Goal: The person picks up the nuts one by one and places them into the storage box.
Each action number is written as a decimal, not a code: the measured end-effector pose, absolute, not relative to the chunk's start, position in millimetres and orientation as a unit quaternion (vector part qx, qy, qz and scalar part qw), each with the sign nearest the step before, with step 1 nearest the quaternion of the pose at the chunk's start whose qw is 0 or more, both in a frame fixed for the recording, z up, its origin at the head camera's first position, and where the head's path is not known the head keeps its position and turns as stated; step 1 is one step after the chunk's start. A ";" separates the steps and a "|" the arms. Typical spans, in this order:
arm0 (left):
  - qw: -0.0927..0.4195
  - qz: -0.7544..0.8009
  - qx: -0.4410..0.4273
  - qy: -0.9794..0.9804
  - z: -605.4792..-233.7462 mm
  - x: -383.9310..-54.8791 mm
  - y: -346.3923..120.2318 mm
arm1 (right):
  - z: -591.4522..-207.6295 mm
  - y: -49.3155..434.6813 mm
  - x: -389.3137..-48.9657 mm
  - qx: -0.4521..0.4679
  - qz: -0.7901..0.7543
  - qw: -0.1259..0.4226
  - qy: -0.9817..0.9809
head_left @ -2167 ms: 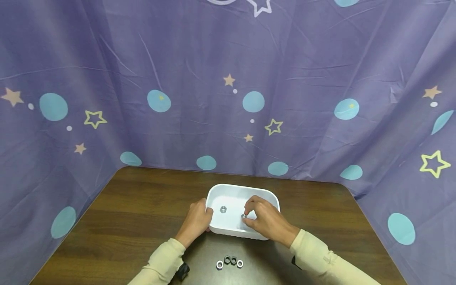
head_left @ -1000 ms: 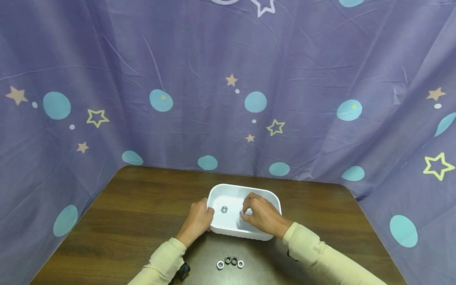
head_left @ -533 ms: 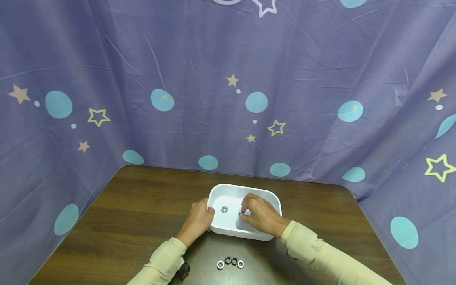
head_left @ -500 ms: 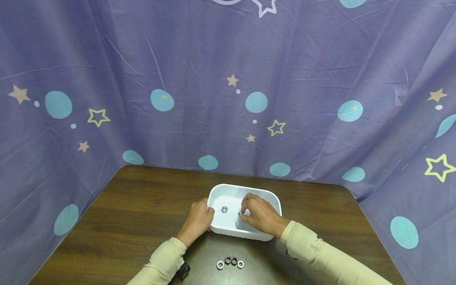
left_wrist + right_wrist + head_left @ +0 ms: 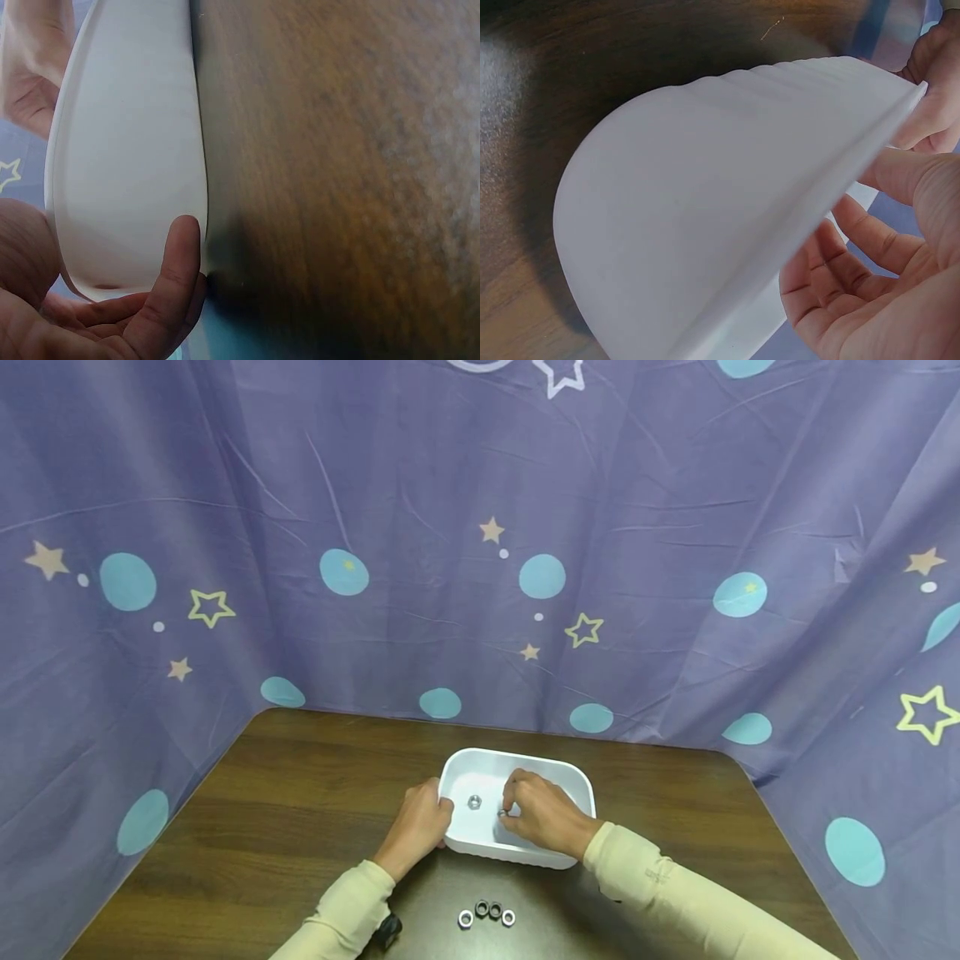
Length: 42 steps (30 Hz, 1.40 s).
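A white rounded plastic bin (image 5: 510, 853) stands on the table, and my left hand (image 5: 416, 823) grips its left end, thumb over the rim and fingers along the outer wall in the left wrist view. My right hand (image 5: 546, 814) reaches down inside the bin, pinching a small silver nut (image 5: 503, 812) between thumb and forefinger close over the floor. To the left of it a silver hex nut (image 5: 475, 802) lies flat on the bin's floor. In the right wrist view the bin's wall (image 5: 705, 165) hides my right fingertips and the nut.
In front of the bin, several nuts lie in a short row on the brown wooden table (image 5: 300, 777): a silver nut (image 5: 466, 919) at the left end, dark nuts (image 5: 482, 908) between, another silver nut (image 5: 508, 918) at the right. A purple curtain (image 5: 420, 568) hangs around the table's back and sides.
My right hand has shifted a little to the left inside the bin, carrying the pinched nut toward the one on the floor. My left hand keeps its grip on the bin's end.
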<state>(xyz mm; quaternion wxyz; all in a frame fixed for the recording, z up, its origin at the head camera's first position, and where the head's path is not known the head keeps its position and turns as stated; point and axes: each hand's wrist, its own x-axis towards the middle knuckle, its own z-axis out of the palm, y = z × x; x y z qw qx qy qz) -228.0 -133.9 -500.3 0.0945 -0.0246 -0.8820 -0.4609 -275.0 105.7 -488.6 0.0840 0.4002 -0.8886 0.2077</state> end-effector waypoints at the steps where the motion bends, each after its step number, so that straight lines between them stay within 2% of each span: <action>1: 0.093 -0.465 -0.022 -0.880 -500.4 -227.6 -133.9 | -496.1 106.6 -280.0 0.403 0.208 0.090 -0.887; 7: 0.090 -0.465 -0.023 -0.881 -501.0 -227.1 -133.5 | -519.5 107.4 -296.6 0.410 0.204 0.096 -0.884; 18: 0.079 -0.460 -0.014 -0.884 -495.9 -225.4 -130.9 | -524.6 103.7 -304.0 0.387 0.157 0.100 -0.903; 26: 0.116 -0.475 -0.050 -0.871 -517.6 -236.6 -136.5 | -519.9 98.5 -304.9 0.378 0.156 0.085 -0.909; 33: 0.077 -0.467 -0.012 -0.881 -509.3 -235.1 -135.5 | -521.0 94.8 -306.4 0.384 0.161 0.081 -0.905; 42: 0.081 -0.459 -0.017 -0.885 -498.2 -225.4 -133.1 | -527.8 91.9 -312.6 0.395 0.173 0.077 -0.899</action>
